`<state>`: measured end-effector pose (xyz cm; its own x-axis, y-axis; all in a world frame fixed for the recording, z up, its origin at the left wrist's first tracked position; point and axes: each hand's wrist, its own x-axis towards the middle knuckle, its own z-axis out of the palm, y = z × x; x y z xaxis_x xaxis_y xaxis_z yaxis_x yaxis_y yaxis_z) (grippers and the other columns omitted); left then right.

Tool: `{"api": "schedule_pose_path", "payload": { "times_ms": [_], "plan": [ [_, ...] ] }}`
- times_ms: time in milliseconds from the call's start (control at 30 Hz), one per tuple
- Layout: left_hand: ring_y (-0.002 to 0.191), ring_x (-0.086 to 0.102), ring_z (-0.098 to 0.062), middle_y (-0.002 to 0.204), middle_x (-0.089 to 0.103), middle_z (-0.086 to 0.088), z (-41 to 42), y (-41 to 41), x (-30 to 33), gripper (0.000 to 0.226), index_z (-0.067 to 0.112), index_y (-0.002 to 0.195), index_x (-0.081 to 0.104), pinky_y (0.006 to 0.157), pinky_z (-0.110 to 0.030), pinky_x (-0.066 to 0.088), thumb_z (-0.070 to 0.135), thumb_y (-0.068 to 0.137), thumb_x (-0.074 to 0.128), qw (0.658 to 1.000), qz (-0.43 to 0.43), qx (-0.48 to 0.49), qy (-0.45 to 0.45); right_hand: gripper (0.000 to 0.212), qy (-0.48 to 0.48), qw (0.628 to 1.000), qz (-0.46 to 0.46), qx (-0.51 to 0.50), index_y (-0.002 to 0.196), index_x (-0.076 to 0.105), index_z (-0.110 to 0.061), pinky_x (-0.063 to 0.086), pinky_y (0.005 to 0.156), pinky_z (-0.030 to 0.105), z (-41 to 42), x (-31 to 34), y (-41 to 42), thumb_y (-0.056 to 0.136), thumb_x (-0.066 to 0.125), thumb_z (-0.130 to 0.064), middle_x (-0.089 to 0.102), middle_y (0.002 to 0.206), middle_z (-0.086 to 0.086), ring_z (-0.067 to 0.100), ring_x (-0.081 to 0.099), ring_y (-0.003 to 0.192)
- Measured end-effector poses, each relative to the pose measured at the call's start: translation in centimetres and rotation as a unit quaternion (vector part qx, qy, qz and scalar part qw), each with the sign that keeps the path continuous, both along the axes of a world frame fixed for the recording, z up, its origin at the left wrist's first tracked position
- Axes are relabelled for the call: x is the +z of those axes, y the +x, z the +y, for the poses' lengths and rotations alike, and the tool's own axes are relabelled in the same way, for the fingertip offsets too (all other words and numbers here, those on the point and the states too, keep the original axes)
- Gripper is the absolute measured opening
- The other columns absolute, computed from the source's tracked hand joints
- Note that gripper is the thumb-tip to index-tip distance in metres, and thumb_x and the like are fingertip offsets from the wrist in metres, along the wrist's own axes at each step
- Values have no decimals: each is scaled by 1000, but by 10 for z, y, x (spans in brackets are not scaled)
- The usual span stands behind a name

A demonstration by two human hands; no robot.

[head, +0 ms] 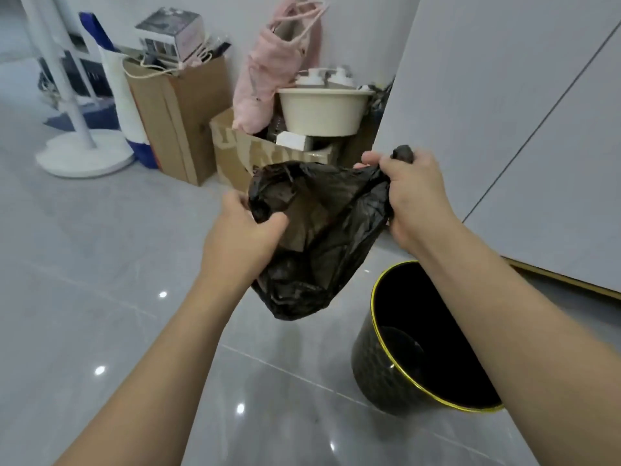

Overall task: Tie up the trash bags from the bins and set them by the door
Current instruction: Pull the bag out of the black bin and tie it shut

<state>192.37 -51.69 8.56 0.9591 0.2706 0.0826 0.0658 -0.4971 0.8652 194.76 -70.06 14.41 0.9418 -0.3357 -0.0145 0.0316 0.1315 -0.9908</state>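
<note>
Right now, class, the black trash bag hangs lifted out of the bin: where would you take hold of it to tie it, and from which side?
Grip the two gathered top corners of the black trash bag, from above and either side. The left hand and right hand already bunch them, while the sagging, loaded bottom hangs free above the floor beside the bin.

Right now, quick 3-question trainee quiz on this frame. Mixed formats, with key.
1. True or false: the black trash bag sits inside the black bin.
2. Which hand holds the bag's bunched end higher: A) left hand, B) right hand?
3. Fill in: the bin's rim is ____ coloured.

Key:
1. False. The bag hangs in the air, held by both hands, left of the bin.
2. B.
3. Gold; the bin stands on the grey tiled floor with no liner visible.
</note>
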Motion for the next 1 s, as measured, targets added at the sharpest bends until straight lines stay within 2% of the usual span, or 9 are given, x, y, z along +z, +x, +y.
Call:
{"api": "schedule_pose_path", "payload": {
  "times_ms": [167, 400, 567, 667, 733, 800, 867, 933, 1000],
  "plan": [
    [69, 53, -23, 82, 58, -6, 34, -13, -112, 16, 10, 98, 42, 55, -33, 36, 21, 88, 48, 988, 140, 7, 66, 18, -284, 944, 120, -115, 88, 43, -13, 34, 58, 31, -18, -98, 3, 78, 37, 1, 46, 86, 3, 20, 41, 72],
    [75, 55, -34, 83, 62, -14, 80, -40, -159, 12, 8, 82, 48, 75, -39, 44, 18, 79, 43, 940, 223, 93, 240, 13, -327, 912, 187, -164, 82, 43, -10, 33, 46, 29, -42, -119, 9, 80, 43, 2, 46, 88, 9, 21, 42, 64],
    [138, 17, -30, 147, 23, -10, 23, -30, -117, 96, 25, 144, 28, 115, -50, 16, 76, 66, 49, 960, 46, -130, 242, 15, -330, 928, 100, -144, 95, 45, -14, 43, 56, 39, -34, -110, 13, 83, 43, -5, 44, 76, 0, 21, 46, 70],
    [144, -25, -27, 159, -19, -5, -23, -8, -101, 132, 29, 150, -16, 117, -53, -10, 85, 56, 59, 925, 2, -258, 279, 15, -340, 932, 53, -112, 79, 43, -20, 38, 59, 36, -30, -102, 13, 80, 46, -5, 44, 76, 2, 18, 42, 67],
    [145, -24, -32, 160, -17, -11, -41, 14, -104, 138, 27, 148, -24, 116, -55, -13, 79, 57, 65, 914, 7, -255, 317, 18, -311, 946, 29, -90, 75, 43, -21, 41, 58, 38, -28, -91, 12, 78, 48, -3, 46, 75, 4, 19, 44, 67],
    [146, 10, -37, 153, 25, -17, -47, 33, -108, 127, 25, 150, -16, 115, -58, -7, 65, 65, 69, 908, 49, -245, 336, 21, -251, 965, 13, -71, 76, 47, -20, 48, 55, 37, -30, -80, 10, 80, 48, 1, 49, 74, 4, 21, 50, 67],
    [116, 54, -34, 113, 61, -8, -47, 45, -107, 87, 21, 146, 19, 110, -56, 25, 48, 77, 64, 921, 74, -232, 305, 28, -181, 981, 7, -69, 76, 51, -21, 50, 52, 30, -37, -67, 7, 83, 47, 6, 54, 76, 4, 20, 55, 68],
    [84, 62, -28, 90, 64, -2, -47, 47, -101, 36, 18, 112, 49, 78, -41, 52, 37, 82, 58, 933, 48, -222, 278, 28, -142, 986, 6, -82, 77, 54, -20, 50, 53, 29, -48, -56, 4, 82, 46, 7, 55, 79, 6, 21, 56, 71],
    [71, 58, -25, 79, 61, -1, -47, 43, -92, 17, 17, 91, 51, 59, -35, 49, 32, 83, 55, 935, 15, -210, 285, 22, -118, 989, 6, -89, 84, 58, -19, 48, 58, 29, -59, -50, 1, 81, 48, 1, 54, 82, 3, 17, 55, 73]
  ]
}}
